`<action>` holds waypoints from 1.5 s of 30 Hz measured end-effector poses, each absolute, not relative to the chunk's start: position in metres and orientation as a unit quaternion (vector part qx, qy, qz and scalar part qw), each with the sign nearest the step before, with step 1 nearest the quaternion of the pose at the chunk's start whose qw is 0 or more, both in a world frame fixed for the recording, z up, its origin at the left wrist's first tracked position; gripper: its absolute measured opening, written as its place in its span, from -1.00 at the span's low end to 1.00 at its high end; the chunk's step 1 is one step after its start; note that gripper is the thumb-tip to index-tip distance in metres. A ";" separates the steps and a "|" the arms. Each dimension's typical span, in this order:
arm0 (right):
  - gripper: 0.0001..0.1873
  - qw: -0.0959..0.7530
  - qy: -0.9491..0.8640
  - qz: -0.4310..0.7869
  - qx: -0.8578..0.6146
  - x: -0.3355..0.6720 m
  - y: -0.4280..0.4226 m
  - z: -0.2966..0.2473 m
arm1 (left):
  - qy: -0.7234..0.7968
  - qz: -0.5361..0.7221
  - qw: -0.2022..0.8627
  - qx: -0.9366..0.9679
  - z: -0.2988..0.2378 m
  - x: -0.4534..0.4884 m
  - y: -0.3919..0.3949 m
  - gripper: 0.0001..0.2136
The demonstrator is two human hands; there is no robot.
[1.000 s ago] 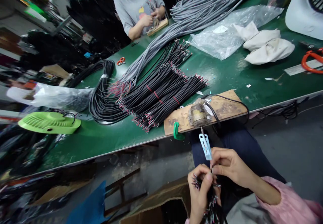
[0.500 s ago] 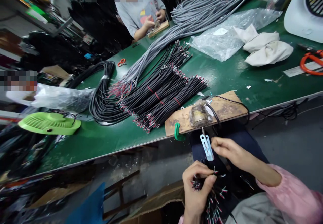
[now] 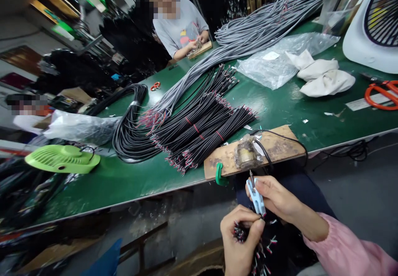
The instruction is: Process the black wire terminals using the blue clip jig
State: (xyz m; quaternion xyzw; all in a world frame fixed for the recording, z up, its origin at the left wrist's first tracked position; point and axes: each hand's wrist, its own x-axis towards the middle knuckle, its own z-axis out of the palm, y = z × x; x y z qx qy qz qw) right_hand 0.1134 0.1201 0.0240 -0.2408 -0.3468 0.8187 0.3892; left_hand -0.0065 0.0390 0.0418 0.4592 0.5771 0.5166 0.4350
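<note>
Your right hand (image 3: 273, 195) has dropped back beside the blue snips (image 3: 258, 200), fingers curled around them, while your left hand (image 3: 241, 243) grips the wire bundle (image 3: 261, 255) below the table edge (image 3: 124, 193).

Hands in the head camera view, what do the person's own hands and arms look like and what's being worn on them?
Both hands are bare: no gloves, rings or watch show on the left hand or the right hand. The right forearm is uncovered up to a loose pink sleeve bunched near the elbow. The left arm lies below the picture's edge, so its sleeve cannot be seen.
</note>
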 end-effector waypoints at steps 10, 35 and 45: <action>-0.37 0.398 -0.289 0.836 -0.245 0.121 0.113 -0.008 | 0.586 0.503 0.457 0.441 0.046 -0.006 0.038 -0.81; -0.80 0.420 -0.636 0.542 -0.354 0.142 0.080 0.022 | 0.673 0.475 0.438 0.361 0.030 0.001 0.011 -0.73; -0.84 0.446 -0.580 0.581 -0.357 0.145 0.076 0.006 | 0.679 0.473 0.461 0.320 0.017 0.000 -0.001 -0.73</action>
